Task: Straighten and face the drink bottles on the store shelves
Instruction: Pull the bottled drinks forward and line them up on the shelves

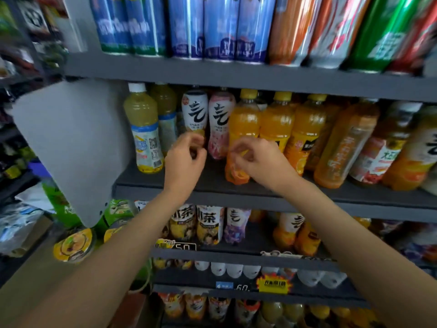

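On the middle shelf (212, 178) stand a yellow-green drink bottle with a white cap (144, 129), a white bottle with a black character (195, 110), a pink one (221, 119) and several orange juice bottles. My left hand (186, 157) is in front of the white bottle's base with curled fingers, hiding it; a grip cannot be made out. My right hand (255, 159) has its curled fingertips on the lower label of the front orange juice bottle (243, 124), which stands nearer the shelf edge than its neighbours.
Tall cans (220, 27) fill the shelf above. To the right, tea bottles (350, 143) lean left. Lower shelves hold more bottles (210, 223) and price tags (185, 246). A grey side panel (71, 143) juts out on the left, beside cluttered goods.
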Demonstrator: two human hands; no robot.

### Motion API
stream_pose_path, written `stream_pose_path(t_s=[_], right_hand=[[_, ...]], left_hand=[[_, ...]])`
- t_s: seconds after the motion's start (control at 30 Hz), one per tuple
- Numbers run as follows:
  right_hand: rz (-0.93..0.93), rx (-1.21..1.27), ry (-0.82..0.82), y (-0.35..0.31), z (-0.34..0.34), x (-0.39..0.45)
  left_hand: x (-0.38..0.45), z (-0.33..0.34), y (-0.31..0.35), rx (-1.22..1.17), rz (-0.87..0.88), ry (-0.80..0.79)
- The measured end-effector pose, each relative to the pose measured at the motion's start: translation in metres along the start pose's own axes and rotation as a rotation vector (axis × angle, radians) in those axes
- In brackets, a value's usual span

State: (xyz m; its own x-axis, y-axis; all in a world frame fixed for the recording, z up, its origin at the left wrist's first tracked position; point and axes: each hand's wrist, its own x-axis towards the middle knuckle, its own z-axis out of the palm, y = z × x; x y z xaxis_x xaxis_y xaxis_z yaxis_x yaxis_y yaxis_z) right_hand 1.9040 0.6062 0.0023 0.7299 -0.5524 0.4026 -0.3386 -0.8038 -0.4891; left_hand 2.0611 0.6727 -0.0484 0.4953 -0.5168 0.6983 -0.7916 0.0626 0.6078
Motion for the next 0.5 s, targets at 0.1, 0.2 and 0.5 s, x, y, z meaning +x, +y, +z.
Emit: stream_pose_path(t_s=[0.1,0.2,0.5], right_hand=[[-0.045,-0.053,0.132,-0.003,-0.009,0.012],[-0.075,-0.107,0.122,-0.004,-0.008,0.017],[-0.125,-0.101,0.054,0.005,-0.006,0.021]], left_hand=[[0.033,0.009,0.0,0.009,-0.117,0.022],[0.064,0.018,0.0,-0.043,-0.284,0.068],[0.104,0.047,-0.028,-0.136,-0.611,-0.118]])
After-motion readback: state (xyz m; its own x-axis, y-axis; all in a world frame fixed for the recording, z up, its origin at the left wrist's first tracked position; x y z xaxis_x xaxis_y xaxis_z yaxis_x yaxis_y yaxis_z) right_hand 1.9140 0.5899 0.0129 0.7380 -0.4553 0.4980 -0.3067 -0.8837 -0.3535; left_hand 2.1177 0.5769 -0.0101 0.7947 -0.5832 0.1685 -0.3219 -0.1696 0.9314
